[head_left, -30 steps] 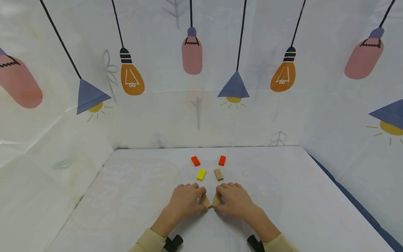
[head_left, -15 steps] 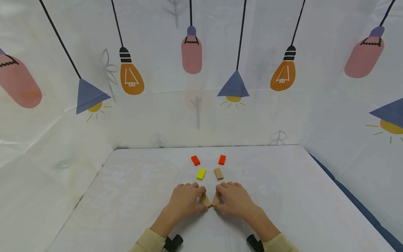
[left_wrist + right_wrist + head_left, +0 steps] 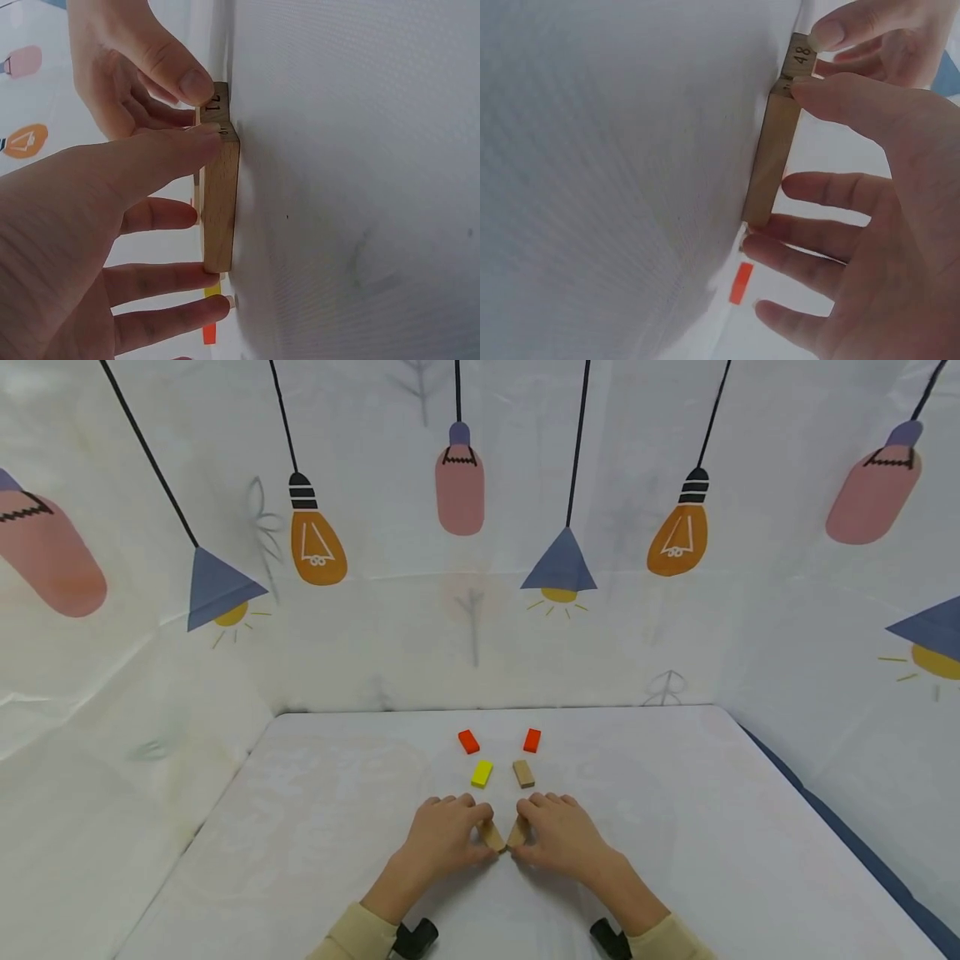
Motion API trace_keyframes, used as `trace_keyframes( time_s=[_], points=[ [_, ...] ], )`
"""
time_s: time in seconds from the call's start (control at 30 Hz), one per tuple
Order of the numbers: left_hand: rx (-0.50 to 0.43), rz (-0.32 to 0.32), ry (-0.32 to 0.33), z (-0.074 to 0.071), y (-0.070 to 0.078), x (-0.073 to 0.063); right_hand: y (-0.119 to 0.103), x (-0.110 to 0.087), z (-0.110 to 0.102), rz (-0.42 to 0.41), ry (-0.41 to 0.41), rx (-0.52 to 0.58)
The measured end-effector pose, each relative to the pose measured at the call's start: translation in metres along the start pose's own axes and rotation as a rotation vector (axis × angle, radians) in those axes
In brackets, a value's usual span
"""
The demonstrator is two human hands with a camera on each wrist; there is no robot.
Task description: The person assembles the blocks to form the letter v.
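Note:
My left hand (image 3: 444, 833) pinches a flat wooden block (image 3: 491, 836) between thumb and fingertips. Mirroring it, the right hand (image 3: 561, 832) pinches a second wooden block (image 3: 517, 833). The two blocks lean apart in a V, their near ends meeting or almost meeting. In the left wrist view the left block (image 3: 220, 206) lies along the white surface, thumb on its near end. The right wrist view has the right block (image 3: 772, 161) held likewise, thumb at one end and a finger at the other. Black digits mark the near ends, partly covered by the thumbs.
Beyond the hands on the white table (image 3: 360, 777) lie a yellow block (image 3: 482, 774) and a small wooden block (image 3: 523, 774). Farther back are a left red block (image 3: 468, 742) and a right red block (image 3: 532, 741). A lamp-patterned sheet (image 3: 405, 635) hangs behind.

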State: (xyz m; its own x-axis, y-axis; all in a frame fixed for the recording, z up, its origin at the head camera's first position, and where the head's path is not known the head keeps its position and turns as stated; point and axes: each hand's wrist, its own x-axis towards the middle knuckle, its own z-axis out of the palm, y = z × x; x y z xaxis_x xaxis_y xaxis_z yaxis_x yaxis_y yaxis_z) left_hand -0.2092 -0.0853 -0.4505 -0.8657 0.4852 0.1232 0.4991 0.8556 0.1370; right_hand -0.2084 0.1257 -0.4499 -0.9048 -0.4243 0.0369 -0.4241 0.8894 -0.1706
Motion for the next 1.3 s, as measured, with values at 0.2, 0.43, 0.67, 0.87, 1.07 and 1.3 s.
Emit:
trace_keyframes(
  time_s=[0.2, 0.43, 0.67, 0.87, 1.07, 1.3],
  points=[
    [0.007, 0.0, -0.003, -0.0003, 0.0012, -0.0006, 0.0008, -0.0007, 0.0007, 0.011, -0.006, 0.004],
    [0.012, -0.002, -0.008, -0.0014, 0.0016, -0.0002, 0.001, -0.001, -0.0004, 0.007, -0.01, -0.001],
    [0.024, -0.003, 0.006, 0.0006, 0.0016, -0.0004, 0.0022, -0.001, -0.0003, -0.005, -0.003, 0.008],
    [0.027, -0.004, 0.014, 0.0021, 0.0013, -0.001, 0.0027, -0.0018, 0.0008, -0.005, -0.005, 0.018],
    [0.032, -0.001, 0.02, 0.002, 0.0017, -0.0018, 0.0024, -0.0027, -0.0001, -0.011, 0.002, 0.019],
    [0.052, 0.011, 0.059, 0.0036, 0.0045, -0.0051, 0.0028, -0.0036, -0.0008, -0.014, 0.006, 0.029]
  ],
)
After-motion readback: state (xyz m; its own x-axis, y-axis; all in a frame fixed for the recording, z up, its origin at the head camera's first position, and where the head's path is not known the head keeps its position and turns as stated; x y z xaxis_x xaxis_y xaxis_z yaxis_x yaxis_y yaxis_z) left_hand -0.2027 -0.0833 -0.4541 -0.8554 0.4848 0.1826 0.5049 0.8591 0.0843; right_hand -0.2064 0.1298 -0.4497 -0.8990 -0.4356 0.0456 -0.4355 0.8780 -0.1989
